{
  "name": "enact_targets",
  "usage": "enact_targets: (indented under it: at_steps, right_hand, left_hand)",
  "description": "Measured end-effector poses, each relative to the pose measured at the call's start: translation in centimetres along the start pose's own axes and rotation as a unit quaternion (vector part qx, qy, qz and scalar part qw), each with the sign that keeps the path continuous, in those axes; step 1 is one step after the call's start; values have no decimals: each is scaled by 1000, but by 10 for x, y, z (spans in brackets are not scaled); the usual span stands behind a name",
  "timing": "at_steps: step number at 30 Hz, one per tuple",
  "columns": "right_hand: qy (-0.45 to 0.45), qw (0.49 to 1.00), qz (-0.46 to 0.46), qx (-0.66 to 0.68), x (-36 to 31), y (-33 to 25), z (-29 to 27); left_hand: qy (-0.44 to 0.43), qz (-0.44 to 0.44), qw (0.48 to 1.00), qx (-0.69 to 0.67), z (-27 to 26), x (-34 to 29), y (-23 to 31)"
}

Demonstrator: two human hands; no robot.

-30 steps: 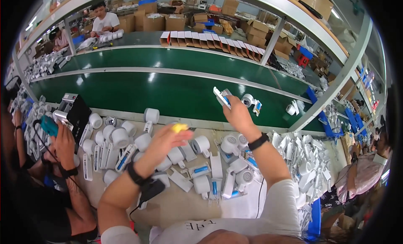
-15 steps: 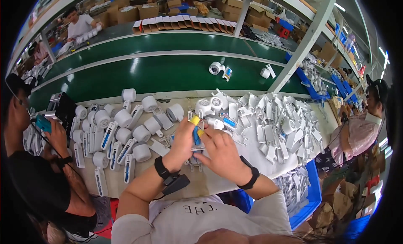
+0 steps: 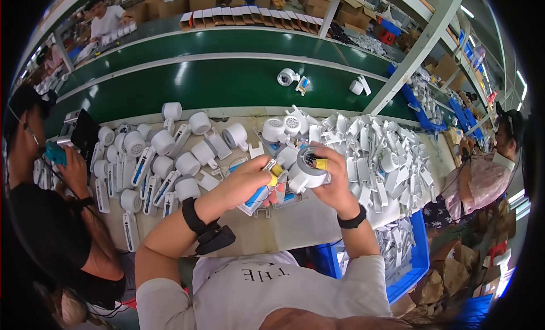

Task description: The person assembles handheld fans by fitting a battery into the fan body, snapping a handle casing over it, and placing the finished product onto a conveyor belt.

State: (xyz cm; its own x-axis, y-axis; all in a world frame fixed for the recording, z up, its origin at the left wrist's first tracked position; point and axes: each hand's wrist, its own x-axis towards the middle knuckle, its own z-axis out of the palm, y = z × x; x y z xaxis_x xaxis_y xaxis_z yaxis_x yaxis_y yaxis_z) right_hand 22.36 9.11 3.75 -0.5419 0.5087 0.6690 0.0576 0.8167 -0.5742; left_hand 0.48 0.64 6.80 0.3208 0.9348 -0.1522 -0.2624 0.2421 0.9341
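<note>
My right hand [image 3: 334, 182] is closed around a white round fan head [image 3: 306, 175] with a grey rim and a dark opening on top. Close beside it, my left hand [image 3: 245, 185] grips a white handle piece with a blue strip [image 3: 255, 198], which the fingers partly cover. Yellow covers wrap fingertips on both hands. The fan head and the handle piece are near each other above the table; whether a wire joins them I cannot make out. More white parts lie just behind both hands.
Fan heads with handles [image 3: 164, 141] crowd the table to the left. White plastic handle shells [image 3: 369, 159] are heaped at right, above a blue bin [image 3: 417, 256] of similar parts. Beyond runs a green conveyor [image 3: 227, 86]. A person [image 3: 51, 216] works close at left, another [image 3: 488, 176] at right.
My hands have moved apart. The right one has picked up the fan head and shifted right; the left keeps a blue-striped piece, now tilted lower. The view has shifted slightly.
</note>
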Motion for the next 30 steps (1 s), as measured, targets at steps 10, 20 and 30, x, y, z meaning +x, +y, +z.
enact_targets:
  at_steps: [10, 20, 30]
  right_hand:
    - [-36, 978, -103, -178, 18, -2, -6]
    - [-157, 977, 124, 68, 32, -28, -25]
    - [-277, 952, 124, 37, 67, -50, -37]
  left_hand:
    - [-2, 38, 991, 125, 6, 1, -6]
    - [75, 168, 914, 362, -5, 4, -15]
    - [50, 134, 900, 412, -3, 9, -15]
